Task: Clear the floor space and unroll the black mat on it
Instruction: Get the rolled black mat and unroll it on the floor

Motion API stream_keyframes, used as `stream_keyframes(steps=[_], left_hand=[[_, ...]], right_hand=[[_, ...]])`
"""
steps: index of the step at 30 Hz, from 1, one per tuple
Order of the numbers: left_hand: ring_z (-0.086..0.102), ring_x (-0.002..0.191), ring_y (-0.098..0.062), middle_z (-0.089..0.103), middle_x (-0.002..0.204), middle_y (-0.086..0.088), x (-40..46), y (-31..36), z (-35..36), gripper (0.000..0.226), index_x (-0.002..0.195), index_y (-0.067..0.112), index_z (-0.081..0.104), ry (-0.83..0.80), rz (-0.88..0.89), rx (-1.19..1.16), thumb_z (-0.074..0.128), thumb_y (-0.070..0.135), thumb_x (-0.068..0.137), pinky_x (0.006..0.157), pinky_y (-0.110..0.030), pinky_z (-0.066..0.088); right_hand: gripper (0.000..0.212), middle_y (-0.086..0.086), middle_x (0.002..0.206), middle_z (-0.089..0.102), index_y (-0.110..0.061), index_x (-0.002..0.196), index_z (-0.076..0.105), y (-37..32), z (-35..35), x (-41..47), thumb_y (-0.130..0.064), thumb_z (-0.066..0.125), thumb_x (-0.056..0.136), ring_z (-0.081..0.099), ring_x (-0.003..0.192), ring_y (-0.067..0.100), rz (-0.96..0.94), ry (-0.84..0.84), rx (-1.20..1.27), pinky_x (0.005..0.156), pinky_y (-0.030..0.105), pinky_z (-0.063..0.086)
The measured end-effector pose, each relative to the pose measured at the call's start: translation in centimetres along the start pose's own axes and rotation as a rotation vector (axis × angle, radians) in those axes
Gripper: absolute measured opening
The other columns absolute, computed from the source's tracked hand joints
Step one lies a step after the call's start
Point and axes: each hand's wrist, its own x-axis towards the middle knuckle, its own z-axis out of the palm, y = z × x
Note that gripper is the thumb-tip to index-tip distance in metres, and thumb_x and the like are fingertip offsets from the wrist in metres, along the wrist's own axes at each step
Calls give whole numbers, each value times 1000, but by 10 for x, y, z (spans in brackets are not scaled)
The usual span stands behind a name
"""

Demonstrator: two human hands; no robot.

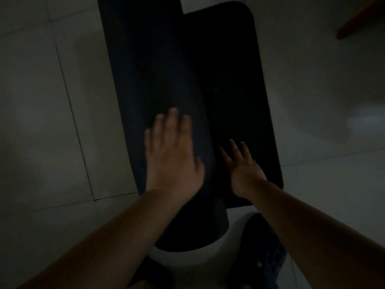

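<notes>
The black mat lies on the pale tiled floor in dim light. Its rolled part (150, 80) runs from the top of the view down toward me, on the left. Its flat unrolled flap (235, 80) spreads to the right, with rounded corners. My left hand (173, 151) rests palm down on top of the roll, fingers spread. My right hand (241, 165) lies flat on the unrolled flap next to the roll, fingers apart. Neither hand grips anything.
Pale floor tiles (52, 122) with dark grout lines surround the mat on both sides. A brown wooden piece (360, 19), perhaps furniture, juts in at the top right corner. My dark-clothed knees (264, 247) show at the bottom, close to the roll's near end.
</notes>
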Motion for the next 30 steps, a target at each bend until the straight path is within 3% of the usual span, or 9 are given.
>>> stream_keyframes(steps=[4, 7, 9, 14, 21, 26, 30], left_hand=[[-5, 148, -35, 10, 160, -12, -10, 25, 38, 82, 150, 10, 15, -237, 496, 230, 47, 46, 84, 119, -56, -1], [-13, 146, -37, -2, 160, -18, -17, 11, 60, 104, 151, 10, 2, -404, 538, 396, 46, 70, 78, 116, -56, -15], [-16, 145, -39, -6, 160, -19, -19, -10, 68, 112, 151, 14, 3, -430, 544, 446, 44, 79, 70, 114, -57, -19], [-18, 144, -39, -11, 160, -12, -32, -83, 65, 114, 150, 27, 6, -391, 597, 402, 54, 79, 62, 115, -57, -13], [-16, 146, -35, -18, 159, -6, -68, -184, 39, 115, 148, 33, -2, -454, 422, 470, 69, 62, 62, 114, -61, -11], [-15, 145, -40, -20, 160, -3, -93, -240, 26, 79, 148, 38, -5, -485, 187, 538, 43, 37, 86, 115, -62, -6], [-13, 145, -41, -22, 159, -4, -109, -278, 20, 84, 148, 37, -6, -564, 4, 608, 44, 51, 82, 114, -63, 1]], right_hand=[[111, 8, 152, -39, -24, 145, -28, -13, 13, 6, -46, 60, 82, -32, 139, 38, 75, -67, -66, 119, 57, 13], [119, 11, 149, -43, -23, 146, -25, -17, 11, 8, -53, 67, 76, -33, 138, 41, 94, -115, -134, 119, 57, 10], [117, 14, 148, -43, -25, 147, -23, -18, 9, 9, -55, 65, 77, -32, 139, 43, 102, -133, -155, 118, 57, 13], [120, 16, 149, -41, -24, 146, -25, -26, 0, 10, -68, 58, 72, -29, 138, 47, 118, -209, -146, 114, 59, 17], [125, 12, 147, -45, -26, 145, -28, -28, -19, 14, -56, 70, 73, -30, 139, 46, 136, -372, -213, 113, 58, 28], [132, 12, 146, -47, -25, 143, -33, -35, -24, 18, -61, 71, 70, -29, 139, 44, 177, -439, -278, 115, 59, 23], [129, 13, 148, -45, -25, 142, -34, -38, -26, 20, -61, 69, 72, -25, 141, 44, 211, -452, -308, 117, 57, 18]])
